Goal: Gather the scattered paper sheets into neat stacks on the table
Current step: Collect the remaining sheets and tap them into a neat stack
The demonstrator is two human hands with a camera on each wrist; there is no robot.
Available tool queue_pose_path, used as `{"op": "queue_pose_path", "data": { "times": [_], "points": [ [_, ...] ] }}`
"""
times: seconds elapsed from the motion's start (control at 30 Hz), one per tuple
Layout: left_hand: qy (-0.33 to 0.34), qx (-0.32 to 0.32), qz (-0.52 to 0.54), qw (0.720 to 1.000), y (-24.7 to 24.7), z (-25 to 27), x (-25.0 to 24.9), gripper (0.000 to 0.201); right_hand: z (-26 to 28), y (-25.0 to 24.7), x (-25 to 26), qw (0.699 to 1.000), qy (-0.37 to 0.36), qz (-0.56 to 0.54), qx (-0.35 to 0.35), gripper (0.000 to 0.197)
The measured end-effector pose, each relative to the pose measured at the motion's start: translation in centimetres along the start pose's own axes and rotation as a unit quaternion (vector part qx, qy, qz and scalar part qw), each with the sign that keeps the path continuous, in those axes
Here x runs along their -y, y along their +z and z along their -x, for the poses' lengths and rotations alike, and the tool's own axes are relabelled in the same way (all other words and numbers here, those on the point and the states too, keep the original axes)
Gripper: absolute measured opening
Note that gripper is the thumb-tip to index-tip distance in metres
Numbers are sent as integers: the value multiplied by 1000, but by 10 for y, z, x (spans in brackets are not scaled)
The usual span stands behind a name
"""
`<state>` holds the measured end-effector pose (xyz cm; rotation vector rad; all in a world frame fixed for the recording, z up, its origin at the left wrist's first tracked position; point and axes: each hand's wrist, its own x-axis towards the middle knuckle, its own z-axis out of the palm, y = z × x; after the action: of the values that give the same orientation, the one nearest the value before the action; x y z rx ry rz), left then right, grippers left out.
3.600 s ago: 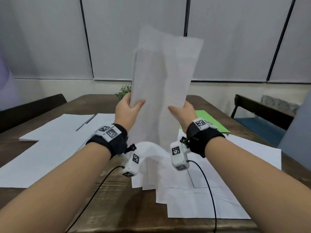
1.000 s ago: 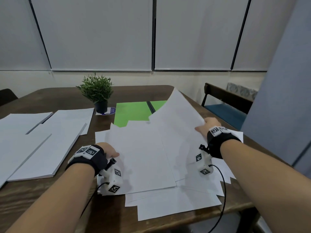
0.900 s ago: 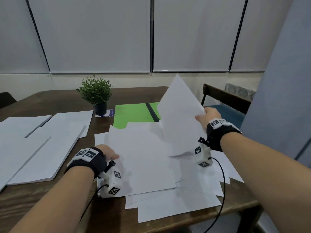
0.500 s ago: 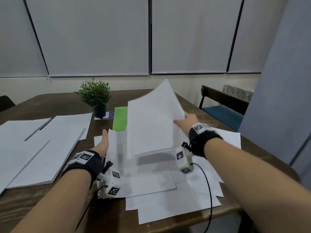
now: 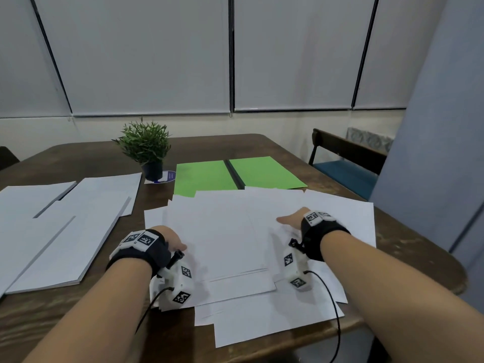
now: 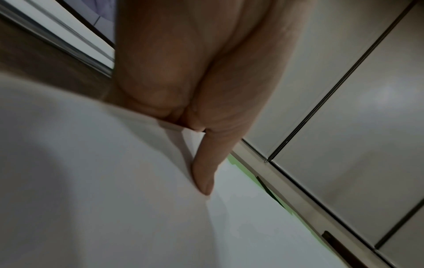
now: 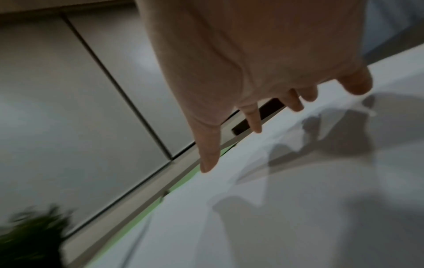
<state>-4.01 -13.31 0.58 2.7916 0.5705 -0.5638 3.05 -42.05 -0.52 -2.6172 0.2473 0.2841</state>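
A loose pile of white paper sheets (image 5: 230,231) lies spread in front of me on the wooden table (image 5: 78,323), edges out of line. My left hand (image 5: 172,242) is at the left edge of the top sheets. In the left wrist view its thumb (image 6: 204,181) lies on top of the paper (image 6: 114,199) and the edge runs in under the palm, so it pinches the sheets. My right hand (image 5: 290,221) is over the pile's right part. Its fingers (image 7: 254,123) are straight and spread just above the paper (image 7: 298,199), holding nothing.
Neater white stacks (image 5: 65,231) lie on the table's left side. A green folder (image 5: 209,176) with a black spine lies behind the pile, a small potted plant (image 5: 145,148) beside it. A chair (image 5: 348,163) stands at the far right, a grey partition (image 5: 432,153) beyond it.
The sheet my right hand held up has come down flat onto the pile and the hand has let go. My left hand moved from upright beside the sheets to gripping their left edge.
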Motion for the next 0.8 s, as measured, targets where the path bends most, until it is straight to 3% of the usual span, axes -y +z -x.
{"op": "queue_pose_path", "data": {
  "times": [0.2,0.23,0.33,0.4,0.47,0.53,0.63,0.67,0.73,0.8],
  "points": [
    [21,0,-49,999,0,0,0,56,35,-44,-63,973,-15,231,-7,55],
    [21,6,-60,998,-1,0,-1,56,36,-44,-65,974,14,228,1,55],
    [15,28,-92,995,-1,0,-3,55,15,-31,-69,992,87,84,36,58],
    [22,30,-112,993,-2,1,-4,55,-12,-25,-79,980,81,175,39,75],
    [27,33,-133,990,-2,1,-4,56,-27,-22,-86,975,114,189,40,100],
    [29,41,-150,987,-2,2,-5,56,-46,-21,-98,971,96,219,14,92],
    [24,47,-163,985,-2,3,-7,56,-50,-21,-102,967,106,231,2,114],
    [23,46,-164,985,-2,4,-8,56,-63,-16,-109,970,110,218,-10,111],
    [19,43,-163,986,-2,4,-9,56,-37,-23,-95,975,96,200,-20,82],
    [20,38,-161,986,-1,4,-9,56,-16,-31,-83,979,88,182,-21,69]
  ]
}}
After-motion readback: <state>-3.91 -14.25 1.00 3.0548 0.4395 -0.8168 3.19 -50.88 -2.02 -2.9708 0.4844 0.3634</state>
